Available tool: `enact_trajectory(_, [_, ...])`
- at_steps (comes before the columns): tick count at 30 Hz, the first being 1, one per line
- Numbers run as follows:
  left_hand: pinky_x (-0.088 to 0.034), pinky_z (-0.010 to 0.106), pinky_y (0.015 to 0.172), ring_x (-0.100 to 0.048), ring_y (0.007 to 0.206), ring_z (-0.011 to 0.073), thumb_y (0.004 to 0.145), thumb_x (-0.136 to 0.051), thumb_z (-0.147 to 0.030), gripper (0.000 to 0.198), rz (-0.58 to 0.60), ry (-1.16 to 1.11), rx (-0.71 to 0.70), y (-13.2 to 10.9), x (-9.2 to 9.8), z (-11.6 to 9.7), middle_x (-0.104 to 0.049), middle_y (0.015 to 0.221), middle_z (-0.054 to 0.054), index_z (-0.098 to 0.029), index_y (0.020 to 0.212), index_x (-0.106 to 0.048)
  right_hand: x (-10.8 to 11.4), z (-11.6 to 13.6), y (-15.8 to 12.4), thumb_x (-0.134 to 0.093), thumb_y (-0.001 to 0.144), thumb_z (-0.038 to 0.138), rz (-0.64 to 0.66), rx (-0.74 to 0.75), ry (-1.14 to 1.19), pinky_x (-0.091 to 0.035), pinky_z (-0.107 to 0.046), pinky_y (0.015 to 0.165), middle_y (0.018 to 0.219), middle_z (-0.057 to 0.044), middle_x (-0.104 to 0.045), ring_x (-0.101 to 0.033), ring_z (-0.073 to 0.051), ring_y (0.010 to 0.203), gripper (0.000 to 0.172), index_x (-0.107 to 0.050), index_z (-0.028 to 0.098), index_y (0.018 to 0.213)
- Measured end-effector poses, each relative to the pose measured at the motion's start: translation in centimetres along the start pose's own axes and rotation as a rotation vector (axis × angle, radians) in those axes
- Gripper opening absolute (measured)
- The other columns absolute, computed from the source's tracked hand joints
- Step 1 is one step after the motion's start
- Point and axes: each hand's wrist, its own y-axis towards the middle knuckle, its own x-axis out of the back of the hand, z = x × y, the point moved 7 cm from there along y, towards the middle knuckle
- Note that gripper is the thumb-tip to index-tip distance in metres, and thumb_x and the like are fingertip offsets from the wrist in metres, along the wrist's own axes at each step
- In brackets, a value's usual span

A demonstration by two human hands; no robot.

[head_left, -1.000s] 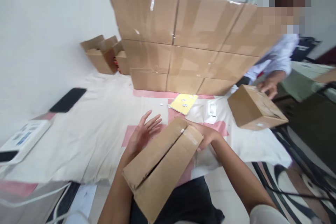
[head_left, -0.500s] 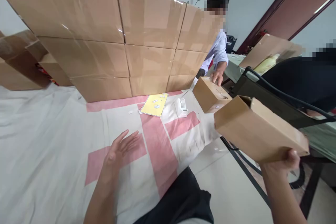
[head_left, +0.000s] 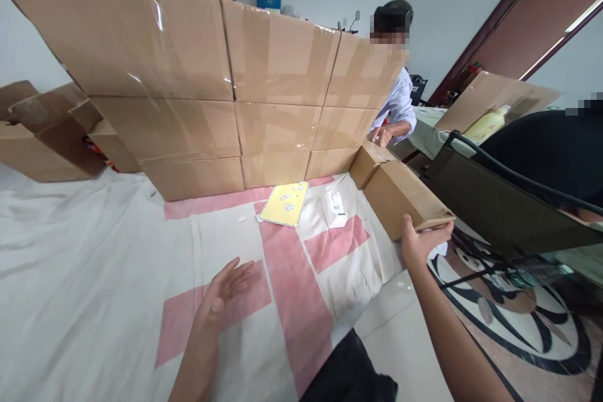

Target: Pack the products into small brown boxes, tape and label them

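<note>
Now the box [head_left: 399,201] is level at the right edge of the cloth [head_left: 113,276], its far end against a second box [head_left: 365,163] under a co-worker's hand [head_left: 381,135]; half a second ago it was apart, beyond the edge. The right hand [head_left: 424,240] clasps its near end; the left hand [head_left: 223,292] hovers, fingers loosely spread, holding nothing.

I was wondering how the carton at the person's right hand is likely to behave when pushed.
The nearer carton would probably slide rather than roll, given its flat sides. Its straight walls suggest fairly stiff cardboard at the end the right hand touches. Pushed forward, it would likely press on the farther carton just ahead.
</note>
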Motion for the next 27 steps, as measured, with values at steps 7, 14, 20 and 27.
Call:
enact_trajectory(7, [-0.053,0.052,0.102,-0.066,0.123,0.0406,0.068,-0.055,-0.096,0.099,-0.028,0.1,0.021,0.9,0.4,1.6,-0.072,0.13,0.017,-0.022,0.134,-0.063,-7.7,1.3,6.6,-0.069,0.075,0.065,-0.262,-0.2,0.031,-0.017,-0.059,0.125,0.157,-0.037,-0.026,-0.026,-0.048,0.145,0.127,-0.006,-0.009,0.157])
enact_trajectory(14, [-0.045,0.056,0.113,-0.06,0.132,0.0365,0.091,-0.043,-0.078,0.074,-0.06,0.302,-0.073,-0.8,-0.6,-0.2,-0.068,0.139,0.012,-0.026,0.142,-0.057,-11.8,2.5,9.7,-0.057,0.089,0.069,-0.128,-0.216,-0.188,-0.018,-0.049,0.123,0.156,-0.039,-0.021,-0.023,-0.043,0.146,0.125,0.011,-0.011,0.157])
enact_trajectory(20, [-0.044,0.056,0.116,-0.057,0.136,0.0334,0.098,-0.044,-0.066,0.063,-0.008,0.495,-0.141,-1.3,-0.9,-1.1,-0.064,0.144,0.011,-0.027,0.147,-0.053,-13.7,2.7,9.2,-0.07,0.079,0.067,0.086,-0.165,-0.28,-0.031,-0.046,0.116,0.164,-0.034,-0.019,-0.035,-0.043,0.142,0.135,0.009,-0.003,0.162])
enact_trajectory(27, [-0.042,0.059,0.117,-0.054,0.139,0.0318,0.101,-0.04,-0.062,0.062,0.054,0.582,-0.176,-1.0,-1.6,-0.2,-0.059,0.15,0.014,-0.025,0.151,-0.048,-13.8,3.8,8.5,-0.064,0.084,0.059,0.195,-0.166,-0.277,-0.026,-0.055,0.118,0.158,-0.034,-0.037,-0.04,-0.045,0.142,0.12,0.003,-0.001,0.164])
